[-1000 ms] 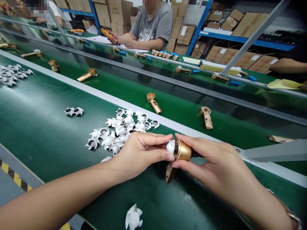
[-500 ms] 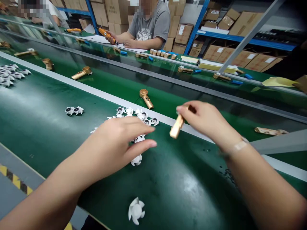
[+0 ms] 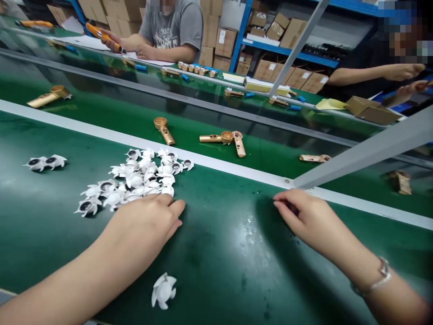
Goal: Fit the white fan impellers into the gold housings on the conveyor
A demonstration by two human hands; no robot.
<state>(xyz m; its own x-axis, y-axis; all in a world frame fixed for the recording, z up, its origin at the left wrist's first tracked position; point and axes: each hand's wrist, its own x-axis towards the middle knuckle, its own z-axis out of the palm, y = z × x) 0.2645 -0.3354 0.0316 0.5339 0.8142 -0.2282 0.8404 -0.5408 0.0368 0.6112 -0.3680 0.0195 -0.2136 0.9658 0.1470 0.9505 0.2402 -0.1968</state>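
Note:
My left hand (image 3: 149,230) is beside the near edge of a pile of white fan blades (image 3: 135,177), its fingers curled downward. Whatever they may hold is hidden beneath the hand. On the right, my right hand (image 3: 304,214) is low over the green tabletop, thumb and fingers pinched together. What lies in that pinch cannot be made out. A single white fan blade (image 3: 164,291) rests in front of me. Past the white rail, a gold fan housing with a handle (image 3: 216,137) touches a second gold handle piece (image 3: 239,145) on the green belt.
More gold fan housings (image 3: 164,131) lie along the belt. A grey metal post (image 3: 365,151) slants up at right from the white rail (image 3: 230,167). Two fan blades (image 3: 45,161) sit apart at left. Across the line, a person in grey (image 3: 172,34) holds an orange tool (image 3: 103,37).
The gold piece has left my right hand, which is now lower and farther right, pinched. My left hand's fingers have curled in. The camera view has swung to the right.

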